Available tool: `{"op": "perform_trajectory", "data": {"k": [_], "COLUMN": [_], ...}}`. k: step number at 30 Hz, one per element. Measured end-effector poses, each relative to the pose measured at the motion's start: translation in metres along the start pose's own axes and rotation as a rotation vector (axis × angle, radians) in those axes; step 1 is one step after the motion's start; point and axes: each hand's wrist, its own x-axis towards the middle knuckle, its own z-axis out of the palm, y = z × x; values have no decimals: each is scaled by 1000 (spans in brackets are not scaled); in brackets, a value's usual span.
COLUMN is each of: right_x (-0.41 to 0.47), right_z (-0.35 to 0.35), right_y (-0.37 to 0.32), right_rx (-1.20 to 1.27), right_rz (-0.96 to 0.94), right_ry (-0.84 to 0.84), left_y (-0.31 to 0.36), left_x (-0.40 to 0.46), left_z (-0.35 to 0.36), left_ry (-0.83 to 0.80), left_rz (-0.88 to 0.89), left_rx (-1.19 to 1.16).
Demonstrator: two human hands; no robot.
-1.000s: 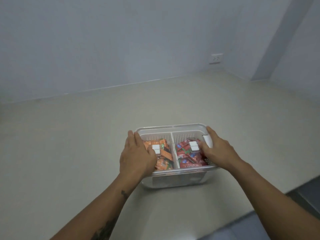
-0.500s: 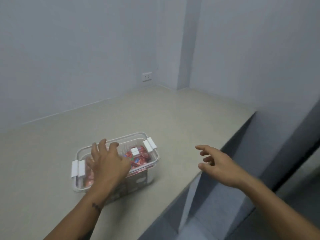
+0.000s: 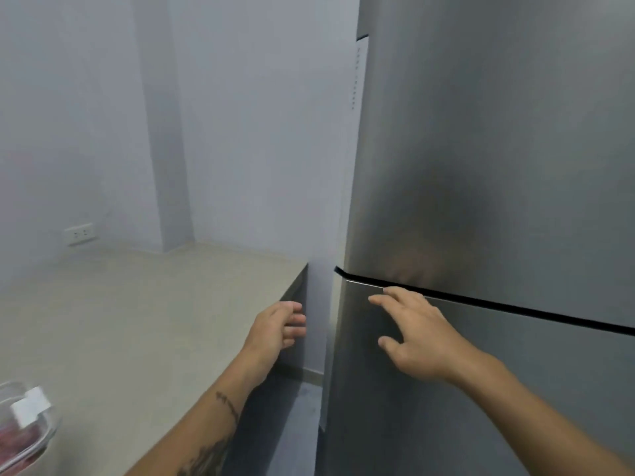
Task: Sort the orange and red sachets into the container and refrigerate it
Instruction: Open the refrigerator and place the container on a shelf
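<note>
A tall steel refrigerator (image 3: 498, 166) fills the right side, both doors closed, with a dark seam (image 3: 515, 309) between the upper and lower door. My right hand (image 3: 415, 333) reaches toward the lower door's top left edge, fingers spread and holding nothing; its fingertips lie at the seam. My left hand (image 3: 278, 326) hovers empty over the counter's right end, fingers loosely curled. The clear lidded container (image 3: 25, 424) with red sachets and a white clip sits on the counter at the bottom left edge, mostly cut off.
The beige counter (image 3: 137, 321) ends at a dark side panel (image 3: 295, 324) just left of the refrigerator, with a narrow gap and floor between. A wall socket (image 3: 79, 233) sits on the back wall. A pillar stands in the corner.
The view has swung right from the container to the refrigerator. Both hands have left the container, which stays on the counter. My right hand has reached the refrigerator door seam.
</note>
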Motion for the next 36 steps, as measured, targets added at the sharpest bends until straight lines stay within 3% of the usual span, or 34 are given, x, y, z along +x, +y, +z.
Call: {"op": "perform_trajectory", "data": {"k": [5, 9, 13, 17, 23, 28, 32, 36], "right_x": [0, 5, 15, 13, 14, 28, 20, -10], "right_z": [-3, 1, -9, -13, -18, -28, -11, -9], "right_y": [18, 8, 0, -2, 1, -13, -43, -61], "right_rx": [-172, -285, -341, -202, -13, 300, 107, 87], "right_rz": [66, 98, 103, 156, 211, 262, 296, 343], "right_ry": [-13, 12, -12, 5, 85, -35, -114, -49], "left_y": [15, 4, -2, 9, 6, -23, -31, -40], "left_x": [29, 71, 88, 80, 45, 1, -51, -87], "left_z": [62, 81, 80, 77, 79, 65, 52, 25], "left_ry": [-63, -109, -162, -163, -175, -191, -171, -272], "left_rz": [43, 109, 56, 72, 171, 170, 126, 143], "left_rx": [19, 37, 35, 143, 59, 46, 59, 149]}}
